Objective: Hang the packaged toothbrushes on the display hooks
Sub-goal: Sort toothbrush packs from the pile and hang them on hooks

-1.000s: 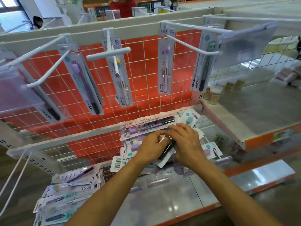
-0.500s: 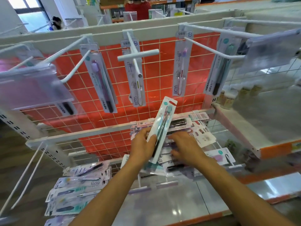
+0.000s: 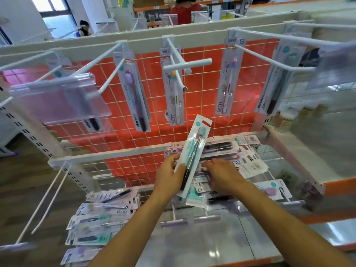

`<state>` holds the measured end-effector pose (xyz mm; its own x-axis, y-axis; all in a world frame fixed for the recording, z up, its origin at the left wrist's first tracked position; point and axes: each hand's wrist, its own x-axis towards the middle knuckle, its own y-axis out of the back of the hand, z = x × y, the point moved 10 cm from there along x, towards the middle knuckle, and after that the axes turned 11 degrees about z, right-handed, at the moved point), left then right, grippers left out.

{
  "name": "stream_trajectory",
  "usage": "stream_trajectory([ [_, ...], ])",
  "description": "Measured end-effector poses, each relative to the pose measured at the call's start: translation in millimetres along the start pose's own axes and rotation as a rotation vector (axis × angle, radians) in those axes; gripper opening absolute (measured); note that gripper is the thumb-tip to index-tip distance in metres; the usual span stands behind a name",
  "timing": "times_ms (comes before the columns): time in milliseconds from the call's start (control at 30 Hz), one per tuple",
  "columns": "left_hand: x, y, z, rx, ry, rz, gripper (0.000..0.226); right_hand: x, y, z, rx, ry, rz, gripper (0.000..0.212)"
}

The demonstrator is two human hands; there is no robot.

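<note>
Lifted clear of the pile since a second ago, when both hands lay down on it, one packaged toothbrush [image 3: 194,149] now stands tilted in the left hand [image 3: 169,176]. Its top leans up and away to the right. The left hand grips the pack by its lower half, fingers curled round the left edge and thumb across the front. The red hang slot [image 3: 206,123] at the top of the card is free and faces the rack.

The right hand [image 3: 221,174] is just beside it, palm down, with loosely spread fingers resting on the pile of packs [image 3: 248,157] beneath it. It appears to hold nothing. A second stack of packs [image 3: 104,214] lies below and to the left of the left hand.

Picking looks done, and carrying to a hook comes next. Above both hands, white display hooks jut out toward the person. One is straight above the left hand [image 3: 178,60], one up to its left [image 3: 109,78], and one above and beyond the right hand [image 3: 269,61]. Each carries at least one hanging pack at its back.

The teal head and dark handle seem to match the pack hanging far up to the right of the right hand [image 3: 277,81], so that hook is probably the goal. The next move calls for raising the pack, turning it upright with the card square to the hook tip, then threading the narrow slot over the tip and sliding it back. The right hand could steady the top edge.
</note>
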<state>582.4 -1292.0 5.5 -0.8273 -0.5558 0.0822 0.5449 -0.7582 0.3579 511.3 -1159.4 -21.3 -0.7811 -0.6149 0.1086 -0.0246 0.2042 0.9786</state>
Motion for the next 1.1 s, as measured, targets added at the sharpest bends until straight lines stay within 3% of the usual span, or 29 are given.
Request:
stream_trajectory([
  [200,0,6,-2,-0.023,0.019,0.032,0.019,-4,2,-1,0.024,0.030,-0.020,0.030],
  [400,-4,14,3,-0.029,-0.014,0.063,0.020,-13,11,-5,0.068,-0.013,-0.066,0.038],
  [467,-8,14,6,-0.041,-0.027,0.058,0.019,-14,21,-9,0.103,-0.012,-0.009,0.044],
  [600,-12,16,13,-0.080,-0.066,0.053,0.014,-16,39,-12,0.247,-0.084,0.050,0.077],
  [767,-13,27,21,-0.092,-0.114,0.075,0.013,-14,49,-3,0.471,-0.303,0.150,0.047],
  [1100,-15,55,19,-0.219,-0.077,0.166,0.014,-16,28,-15,1.198,-0.537,0.127,0.024],
])
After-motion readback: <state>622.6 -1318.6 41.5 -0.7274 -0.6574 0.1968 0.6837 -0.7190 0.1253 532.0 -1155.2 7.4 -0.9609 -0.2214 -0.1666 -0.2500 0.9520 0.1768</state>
